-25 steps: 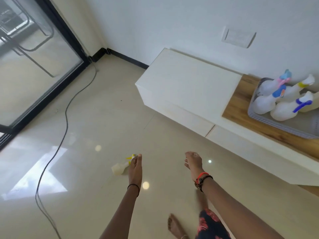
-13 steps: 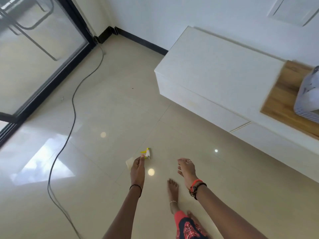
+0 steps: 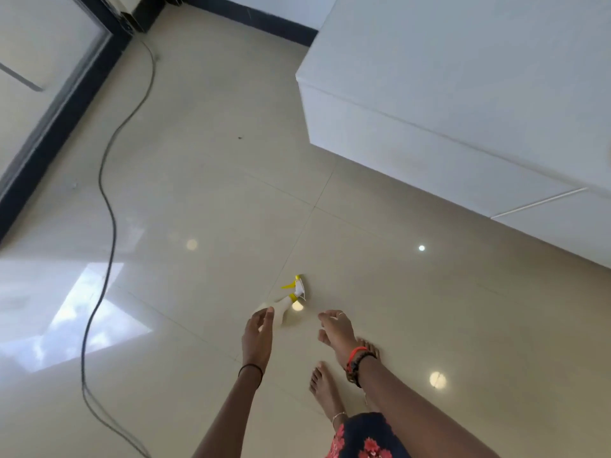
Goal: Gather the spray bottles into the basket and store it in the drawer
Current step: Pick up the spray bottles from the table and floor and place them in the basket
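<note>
A pale spray bottle with a yellow trigger (image 3: 287,300) lies on its side on the glossy beige floor. My left hand (image 3: 257,337) reaches down over its base, fingers apart, and covers part of the body; I cannot tell whether it touches the bottle. My right hand (image 3: 335,332) hovers just right of the bottle, fingers loosely spread and holding nothing. The basket and the other bottles are out of view.
A low white cabinet (image 3: 446,104) fills the upper right, with a drawer seam near its right end. A black cable (image 3: 110,206) snakes across the floor on the left, beside a dark-framed glass door (image 3: 49,133). My bare feet (image 3: 325,391) stand below the hands.
The view has swung down and left, so the basket has left the frame. Both hands have dropped closer to the bottle on the floor, which now looks larger.
</note>
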Demonstrator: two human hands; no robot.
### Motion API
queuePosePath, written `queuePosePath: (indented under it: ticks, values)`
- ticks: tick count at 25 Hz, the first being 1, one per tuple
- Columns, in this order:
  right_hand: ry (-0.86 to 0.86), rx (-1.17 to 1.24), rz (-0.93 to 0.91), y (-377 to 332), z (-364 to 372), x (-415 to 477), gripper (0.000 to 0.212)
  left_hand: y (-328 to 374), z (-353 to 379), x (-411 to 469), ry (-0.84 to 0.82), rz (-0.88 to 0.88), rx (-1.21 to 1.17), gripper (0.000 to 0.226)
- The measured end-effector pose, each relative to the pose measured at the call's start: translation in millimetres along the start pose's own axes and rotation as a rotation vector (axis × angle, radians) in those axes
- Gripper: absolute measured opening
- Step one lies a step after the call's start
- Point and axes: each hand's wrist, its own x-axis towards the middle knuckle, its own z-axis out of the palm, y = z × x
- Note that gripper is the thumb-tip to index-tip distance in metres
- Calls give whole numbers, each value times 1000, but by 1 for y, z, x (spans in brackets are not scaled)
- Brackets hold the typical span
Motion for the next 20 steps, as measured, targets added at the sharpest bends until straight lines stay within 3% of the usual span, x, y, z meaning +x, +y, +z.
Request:
queuePosePath:
  ticks: [1, 4, 7, 11, 15, 17, 20]
  values:
    - [-6, 2, 2, 7, 12, 20, 5, -15, 2, 24, 5, 14, 70, 27]
    - [-29, -88, 15, 31, 39, 84, 27, -57, 13, 92, -35, 73, 334, 37]
    - [-96, -211, 51, 60, 64, 148, 32, -95, 27, 147, -114, 73, 631, 65]
    - [-166, -348, 79, 84, 91, 206, 35, -141, 48, 193, -215, 56, 854, 100]
    - [-245, -458, 69, 92, 111, 236, 19, -162, 59, 229, -212, 77, 955, 109]
    - [-266, -445, 70, 95, 121, 244, 36, -165, 61, 238, -230, 88, 964, 106]
    - [-244, -351, 81, 93, 129, 235, 41, -161, 59, 233, -224, 110, 891, 102]
